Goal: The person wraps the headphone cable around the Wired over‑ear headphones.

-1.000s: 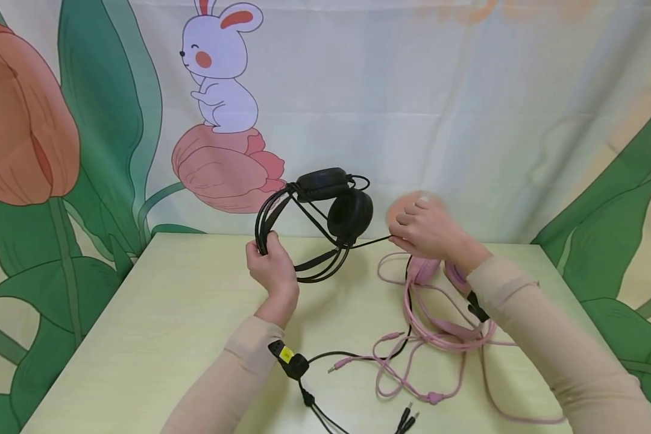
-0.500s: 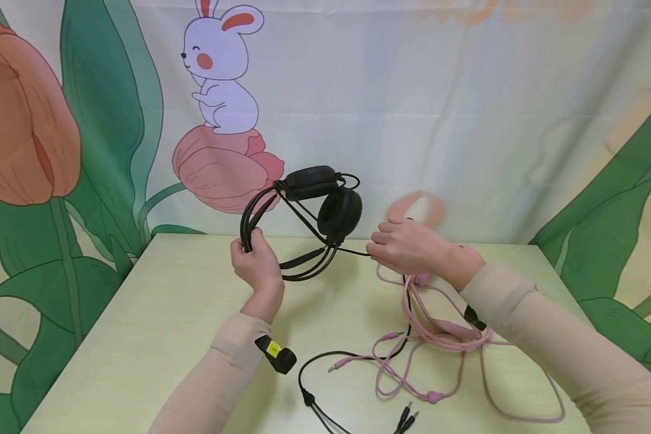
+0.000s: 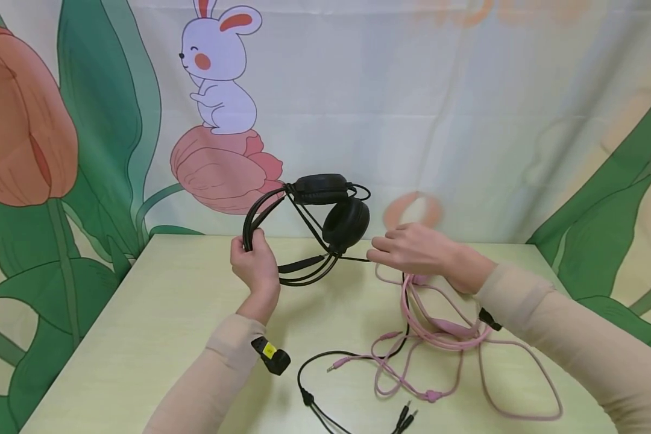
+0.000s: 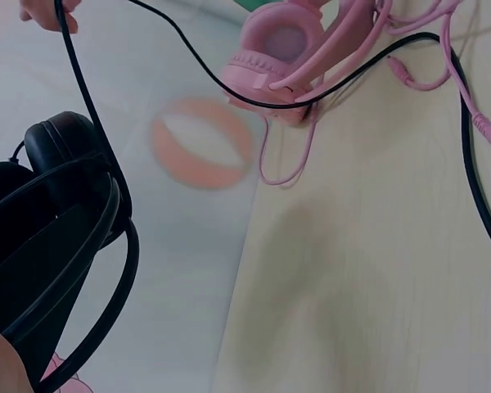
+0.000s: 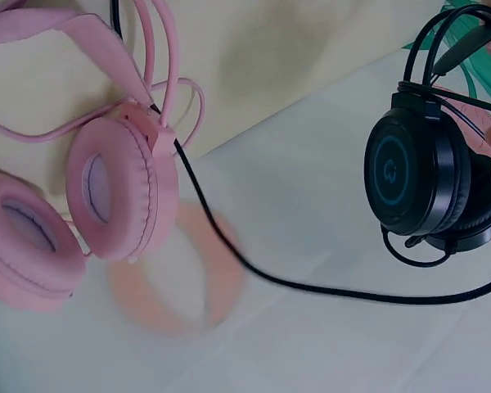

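Pale table [image 3: 141,337], rabbit-and-tulip backdrop [image 3: 217,78]

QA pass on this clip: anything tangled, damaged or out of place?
Yes: the black cable crosses the pink cable beside the pink headset on the table. No visible damage. The left hand holds the black headset aloft.

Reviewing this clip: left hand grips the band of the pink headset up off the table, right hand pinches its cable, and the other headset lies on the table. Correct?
Not quite: the headset the left hand grips is the black headset, as the head view shows. The right hand pinches the black cable, and the pink headset lies on the table.
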A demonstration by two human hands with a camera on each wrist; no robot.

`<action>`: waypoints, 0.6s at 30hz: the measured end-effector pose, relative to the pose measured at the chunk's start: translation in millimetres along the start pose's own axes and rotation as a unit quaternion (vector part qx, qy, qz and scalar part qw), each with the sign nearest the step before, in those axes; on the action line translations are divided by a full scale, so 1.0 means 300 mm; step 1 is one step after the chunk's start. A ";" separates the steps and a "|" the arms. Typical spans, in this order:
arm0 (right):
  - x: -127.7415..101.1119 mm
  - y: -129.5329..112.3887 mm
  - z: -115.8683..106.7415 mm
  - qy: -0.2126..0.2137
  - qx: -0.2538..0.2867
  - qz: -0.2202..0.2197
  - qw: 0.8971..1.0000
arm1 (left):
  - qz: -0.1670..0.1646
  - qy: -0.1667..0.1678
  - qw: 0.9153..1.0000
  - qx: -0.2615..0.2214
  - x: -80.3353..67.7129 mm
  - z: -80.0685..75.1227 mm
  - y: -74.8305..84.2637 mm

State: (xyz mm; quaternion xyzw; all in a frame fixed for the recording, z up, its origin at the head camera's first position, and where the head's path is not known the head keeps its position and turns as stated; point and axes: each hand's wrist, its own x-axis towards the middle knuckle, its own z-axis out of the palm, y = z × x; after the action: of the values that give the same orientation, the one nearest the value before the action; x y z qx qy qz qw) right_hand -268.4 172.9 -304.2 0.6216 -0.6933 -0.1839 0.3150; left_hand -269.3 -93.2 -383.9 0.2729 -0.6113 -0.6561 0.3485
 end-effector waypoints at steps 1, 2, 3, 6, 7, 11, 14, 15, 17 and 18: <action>0.000 0.003 -0.005 0.008 -0.014 -0.007 1.000 | 0.000 0.000 1.000 0.002 0.000 -0.001 0.002; 0.001 0.006 -0.012 0.014 -0.026 -0.014 0.999 | 0.001 0.000 1.000 0.003 0.000 -0.003 0.003; 0.003 0.009 -0.019 0.020 -0.038 -0.021 0.999 | 0.002 0.001 1.000 0.004 0.000 -0.004 0.005; 0.002 0.021 -0.041 0.030 -0.068 -0.034 0.997 | 0.005 0.000 1.000 0.004 0.000 -0.006 0.013; 0.003 0.024 -0.048 0.031 -0.074 -0.036 0.996 | 0.005 0.000 1.000 0.003 0.000 -0.006 0.016; 0.000 0.031 -0.064 0.027 -0.066 -0.028 0.997 | 0.011 0.004 1.000 0.001 0.003 -0.007 0.024; -0.001 0.027 -0.072 0.013 -0.018 0.003 1.000 | 0.010 0.014 1.000 0.005 0.010 -0.007 0.023; -0.001 0.024 -0.075 0.003 0.012 0.021 1.000 | 0.010 0.017 1.000 0.007 0.012 -0.008 0.023; 0.000 0.015 -0.085 -0.024 0.076 0.065 0.995 | 0.010 0.020 1.000 0.011 0.015 -0.008 0.019; 0.002 0.010 -0.090 -0.039 0.112 0.089 0.989 | 0.010 0.022 1.000 0.013 0.017 -0.008 0.017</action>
State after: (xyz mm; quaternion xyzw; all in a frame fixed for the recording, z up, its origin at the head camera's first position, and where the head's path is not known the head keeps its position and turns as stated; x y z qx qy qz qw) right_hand -252.7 176.6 -282.3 0.5809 -0.7740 -0.0998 0.2313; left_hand -270.0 -98.6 -378.7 0.2853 -0.6145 -0.6385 0.3652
